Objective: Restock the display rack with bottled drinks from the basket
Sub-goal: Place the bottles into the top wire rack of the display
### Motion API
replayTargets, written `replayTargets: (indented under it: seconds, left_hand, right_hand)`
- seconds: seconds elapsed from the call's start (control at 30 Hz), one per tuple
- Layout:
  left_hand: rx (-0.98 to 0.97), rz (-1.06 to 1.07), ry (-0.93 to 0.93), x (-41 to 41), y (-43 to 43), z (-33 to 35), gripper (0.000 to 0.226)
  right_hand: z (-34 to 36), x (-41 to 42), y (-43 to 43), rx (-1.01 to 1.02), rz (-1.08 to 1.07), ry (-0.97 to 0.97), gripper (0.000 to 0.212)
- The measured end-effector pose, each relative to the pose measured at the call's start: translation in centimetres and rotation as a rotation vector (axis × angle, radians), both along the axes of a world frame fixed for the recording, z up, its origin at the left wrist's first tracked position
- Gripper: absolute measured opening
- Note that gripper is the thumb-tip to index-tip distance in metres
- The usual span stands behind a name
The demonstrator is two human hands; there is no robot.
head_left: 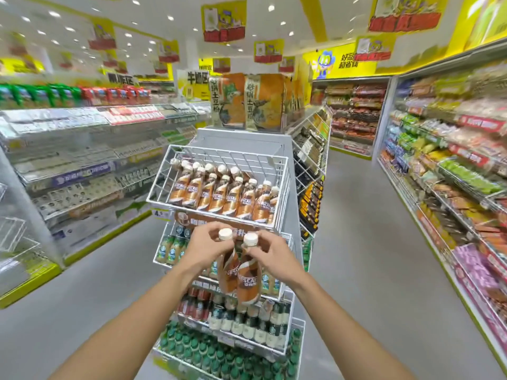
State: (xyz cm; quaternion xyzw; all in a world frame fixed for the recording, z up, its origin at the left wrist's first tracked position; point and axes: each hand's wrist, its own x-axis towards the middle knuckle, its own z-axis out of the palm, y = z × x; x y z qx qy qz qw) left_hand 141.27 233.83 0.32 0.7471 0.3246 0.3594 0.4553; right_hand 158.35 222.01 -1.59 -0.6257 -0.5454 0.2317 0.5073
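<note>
Shop aisle shelving flanked a white wire display rack (pixel 285 171). Two brown coffee bottles (pixel 241 272) hung below its stocked top tier, the left hand (pixel 204 246) and right hand (pixel 270 256) each with fingers clamped at a white-capped neck.

White-coated wire display rack (pixel 219 157), glossy brown-and-cream plastic sleeves on the two held bottles (pixel 241 272), matt off-white plastic caps (pixel 251 239), smooth grey floor (pixel 365 270), glossy printed packets (pixel 247 101) above.
</note>
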Motion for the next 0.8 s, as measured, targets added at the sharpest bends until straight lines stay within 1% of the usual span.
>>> replayTargets:
  seconds: [0.1, 0.17, 0.27, 0.37, 0.47, 0.6, 0.73, 0.8]
  left_hand:
    - [0.024, 0.042, -0.024, 1.1, 5.2, 2.2, 0.024]
    - [0.064, 0.046, -0.021, 1.7, 8.5, 3.6, 0.027]
    - [0.106, 0.045, 0.006, 2.9, 13.2, 5.8, 0.034]
    - [0.117, 0.033, 0.002, 4.0, 18.0, 7.0, 0.032]
    - [0.088, -0.035, -0.004, 4.8, 22.6, 7.9, 0.028]
    - [0.062, -0.161, 0.019, 5.9, 28.6, 7.9, 0.026]
    - [0.080, -0.291, 0.098, 7.1, 32.8, 7.4, 0.034]
    - [0.071, -0.336, 0.125, 7.7, 34.3, 6.8, 0.038]
  right_hand:
    - [2.3, 1.7, 5.6, 0.022, 0.041, -0.013, 0.019]
    - [3.7, 2.4, 8.8, 0.032, 0.077, 0.020, 0.020]
    - [5.5, 3.4, 13.3, 0.060, 0.071, 0.042, 0.023]
    - [6.9, 3.9, 17.5, 0.076, 0.046, 0.006, 0.021]
    - [7.7, 4.6, 21.2, 0.076, 0.013, 0.019, 0.017]
    - [7.8, 4.9, 25.7, 0.043, -0.061, 0.018, 0.018]
    - [6.8, 5.4, 29.1, -0.014, -0.145, 0.007, 0.014]
    - [6.1, 5.7, 30.1, -0.022, -0.175, 0.033, 0.017]
